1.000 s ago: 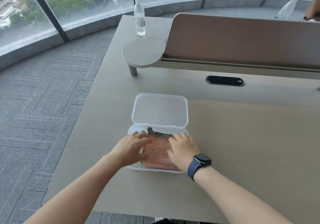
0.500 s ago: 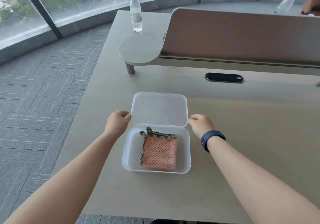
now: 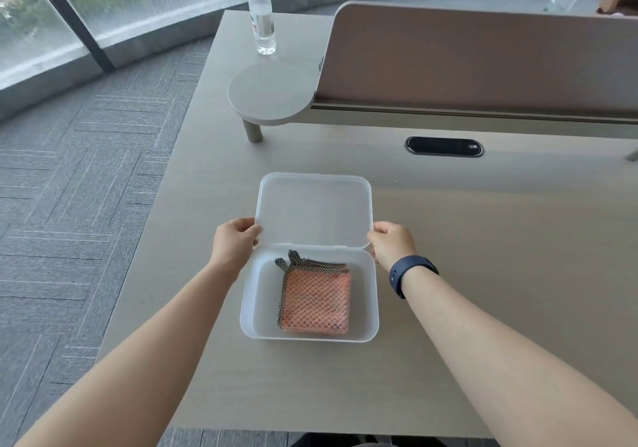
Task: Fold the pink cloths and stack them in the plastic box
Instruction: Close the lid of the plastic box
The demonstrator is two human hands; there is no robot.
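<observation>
Now both hands, left hand (image 3: 235,243) and right hand (image 3: 393,244), grip lid (image 3: 314,210) edges

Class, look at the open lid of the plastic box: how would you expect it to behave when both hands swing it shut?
The lid looks thin and translucent, so probably light and slightly flexible. The left hand and right hand grip opposite edges, which should limit twisting. It joins the plastic box along one edge, so it likely pivots there.

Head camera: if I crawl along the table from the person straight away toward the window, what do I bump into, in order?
Pink cloths in the plastic box → open lid, held by left hand and right hand → round shelf → water bottle.
</observation>
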